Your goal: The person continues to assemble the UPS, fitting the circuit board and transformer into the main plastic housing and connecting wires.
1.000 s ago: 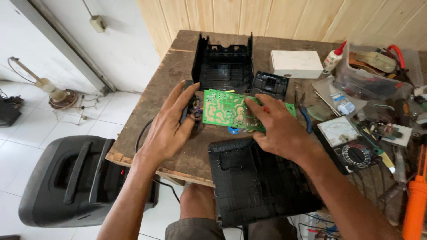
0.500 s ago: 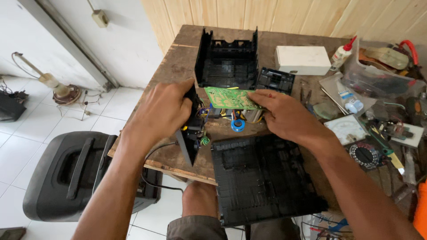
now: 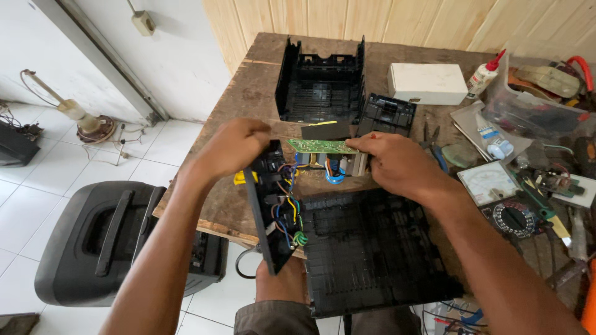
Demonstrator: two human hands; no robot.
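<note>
While the green circuit board (image 3: 323,146) hangs edge-on above the wooden workbench (image 3: 248,93), I hold it lifted level between both hands, its components and a blue capacitor facing down. My right hand (image 3: 397,164) is closed on the board's right end, fingers pinched over its edge. My left hand (image 3: 233,146) is curled shut over the top of a black panel (image 3: 267,217) that stands nearly upright, joined to the board by a bundle of coloured wires (image 3: 288,208).

I judge the step in hand to be lifting the board and its wired panel free of the housing. Any next move would call for keeping slack in those wires and both parts moving together.

Just below lies a ribbed black cover (image 3: 372,254). Beyond the board stands an open black housing (image 3: 320,80), with a white box (image 3: 427,83) to its right. An analogue multimeter (image 3: 496,192) and a glue bottle (image 3: 484,74) sit among tools on the far right. A black speaker case (image 3: 112,242) rests on the tiled floor.
</note>
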